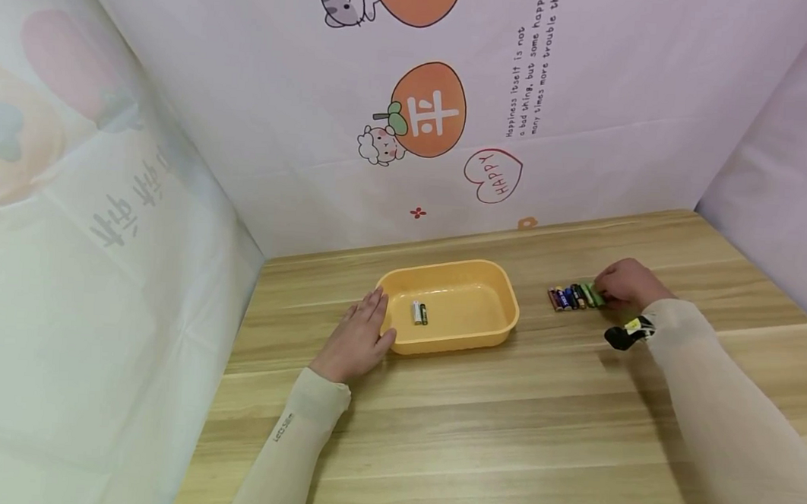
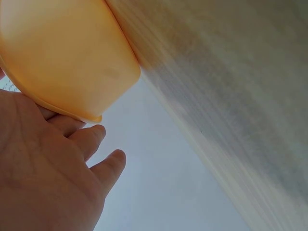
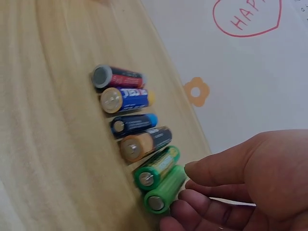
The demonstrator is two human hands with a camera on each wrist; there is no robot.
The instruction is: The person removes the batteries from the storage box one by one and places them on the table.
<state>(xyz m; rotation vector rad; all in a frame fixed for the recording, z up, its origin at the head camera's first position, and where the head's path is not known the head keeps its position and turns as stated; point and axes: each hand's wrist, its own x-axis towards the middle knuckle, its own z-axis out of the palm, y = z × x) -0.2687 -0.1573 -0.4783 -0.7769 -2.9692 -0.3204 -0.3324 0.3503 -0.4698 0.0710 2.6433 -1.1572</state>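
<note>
A yellow-orange plastic tray (image 1: 450, 341) stands on the wooden table, a white battery (image 1: 417, 313) and a dark green battery (image 1: 424, 314) lying inside at its left. My left hand (image 1: 355, 338) rests against the tray's left rim, fingers extended. To the right of the tray, several batteries lie side by side in a row. Among them are a red-and-black battery (image 3: 119, 77), a blue one (image 3: 126, 99) and a copper-topped one (image 3: 145, 143). My right hand (image 1: 631, 284) has its thumb and curled fingertips at the light green battery (image 3: 163, 190) closing the row, next to a green-and-yellow battery (image 3: 158, 168).
A printed white cloth (image 1: 299, 155) hangs behind the table (image 1: 463, 430), and more pale cloth hangs at both sides. A black strap (image 1: 628, 334) with a yellow label sits at the right wrist. The table's back edge runs close behind the tray and batteries.
</note>
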